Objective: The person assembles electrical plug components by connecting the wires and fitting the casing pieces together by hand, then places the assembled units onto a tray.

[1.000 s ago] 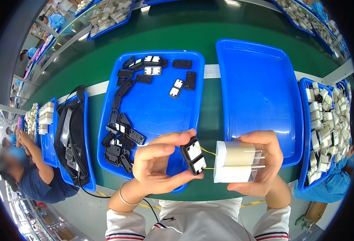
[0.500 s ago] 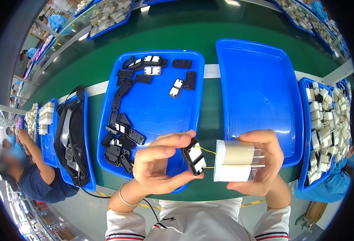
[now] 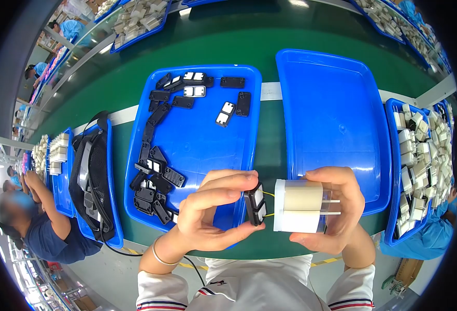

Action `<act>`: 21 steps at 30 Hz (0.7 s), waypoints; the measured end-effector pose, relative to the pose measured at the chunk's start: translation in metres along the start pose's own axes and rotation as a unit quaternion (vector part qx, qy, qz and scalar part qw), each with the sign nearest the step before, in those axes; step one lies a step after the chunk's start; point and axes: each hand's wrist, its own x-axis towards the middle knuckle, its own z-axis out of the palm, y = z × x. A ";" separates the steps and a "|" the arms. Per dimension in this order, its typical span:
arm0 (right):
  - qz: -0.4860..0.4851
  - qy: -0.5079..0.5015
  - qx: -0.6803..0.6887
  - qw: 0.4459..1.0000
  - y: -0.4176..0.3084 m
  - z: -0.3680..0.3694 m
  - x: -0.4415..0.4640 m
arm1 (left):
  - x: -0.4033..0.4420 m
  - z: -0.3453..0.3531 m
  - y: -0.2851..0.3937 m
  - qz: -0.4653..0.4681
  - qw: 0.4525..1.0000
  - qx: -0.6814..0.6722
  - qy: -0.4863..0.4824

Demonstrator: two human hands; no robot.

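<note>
My left hand (image 3: pixel 208 210) pinches a black rectangular cover with white inserts (image 3: pixel 255 204) by its top and bottom ends. My right hand (image 3: pixel 342 210) is closed round a beige and white block (image 3: pixel 302 206) with a clear sleeve and two thin metal prongs at its right end. Yellow wires (image 3: pixel 269 214) cross the small gap between the cover and the block. Behind my left hand, several similar black covers (image 3: pixel 162 182) lie in a blue tray (image 3: pixel 208 150).
A second blue tray (image 3: pixel 337 124) stands ahead on the right. Farther right, another tray holds many beige and white blocks (image 3: pixel 420 166). A black mesh bag (image 3: pixel 89 176) rests in a tray at left, near a seated person (image 3: pixel 52 228). The bench (image 3: pixel 228 39) is green.
The black cover in my left hand has moved right, closer to the block, and has turned more edge-on. My right hand has shifted slightly left with the block.
</note>
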 end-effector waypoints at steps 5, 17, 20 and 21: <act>0.021 -0.025 0.011 0.999 -0.007 -0.002 0.004 | 0.001 -0.001 0.000 -0.016 1.000 0.000 -0.006; 0.040 -0.037 0.003 0.999 -0.001 -0.001 0.004 | 0.000 0.001 0.001 -0.032 0.999 -0.025 -0.018; 0.041 -0.031 0.000 0.999 0.001 0.001 0.004 | 0.001 0.001 0.002 -0.040 0.998 -0.037 -0.009; 0.046 -0.036 -0.001 0.998 0.001 0.001 0.004 | 0.001 0.000 0.002 -0.040 0.998 -0.040 -0.010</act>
